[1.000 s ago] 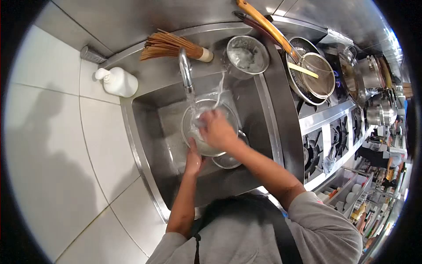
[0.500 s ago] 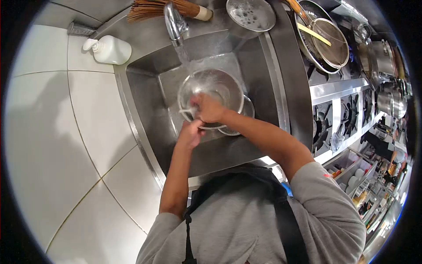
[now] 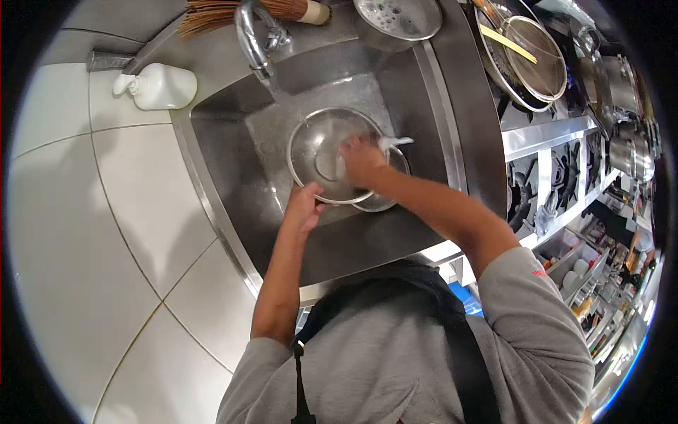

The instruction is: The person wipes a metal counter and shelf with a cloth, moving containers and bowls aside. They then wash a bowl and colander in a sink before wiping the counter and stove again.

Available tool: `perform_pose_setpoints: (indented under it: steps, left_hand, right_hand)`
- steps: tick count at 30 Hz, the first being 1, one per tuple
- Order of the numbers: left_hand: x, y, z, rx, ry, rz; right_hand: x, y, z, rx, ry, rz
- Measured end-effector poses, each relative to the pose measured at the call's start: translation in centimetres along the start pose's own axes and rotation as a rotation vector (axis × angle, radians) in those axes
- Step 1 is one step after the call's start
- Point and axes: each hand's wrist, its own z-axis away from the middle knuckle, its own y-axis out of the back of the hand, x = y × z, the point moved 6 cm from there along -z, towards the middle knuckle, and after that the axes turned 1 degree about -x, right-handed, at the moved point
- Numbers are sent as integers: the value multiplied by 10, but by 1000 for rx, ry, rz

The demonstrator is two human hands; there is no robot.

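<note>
In the sink, a round metal bowl [image 3: 305, 145] is tilted under my hands. My left hand [image 3: 304, 208] grips its near-left rim, thumb over the edge. Inside the bowl, my right hand [image 3: 364, 164] is closed and slightly blurred against the inner wall. A white handle-like piece [image 3: 397, 142] juts out to the right of that hand; the rest of this tool is hidden by my fingers. Another round metal vessel [image 3: 376, 205] lies partly under the bowl, only its near and right edge showing.
The chrome faucet [image 3: 253, 42] reaches over the steel sink [image 3: 233, 177]. On the left ledge stands a white pump bottle [image 3: 166, 86]. Behind lie a bristle brush [image 3: 240, 13] and a metal pot [image 3: 399, 25]. Right are a pan with a strainer [image 3: 535, 60] and stove burners [image 3: 561, 177].
My right hand has moved rightward inside the bowl, and the white handle now points right instead of left. My left hand still grips the rim. The view has shifted slightly.
</note>
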Motion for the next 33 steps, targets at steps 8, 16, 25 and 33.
perform_pose_setpoints:
  steps: [8,16,25,33]
  left_hand:
    - [-24,-2,8,-50,99,-87]
    - [-41,-19,-4,-13,81,96]
    - [21,49,-11,-156,156,-317]
    - [-13,67,-19,-4,-125,396]
  right_hand:
    - [-5,-23,-21,220,-91,-475]
    - [-22,-34,-4,-231,-160,-771]
    - [-64,60,46,-469,275,-264]
    - [-38,81,21,-136,-78,-1864]
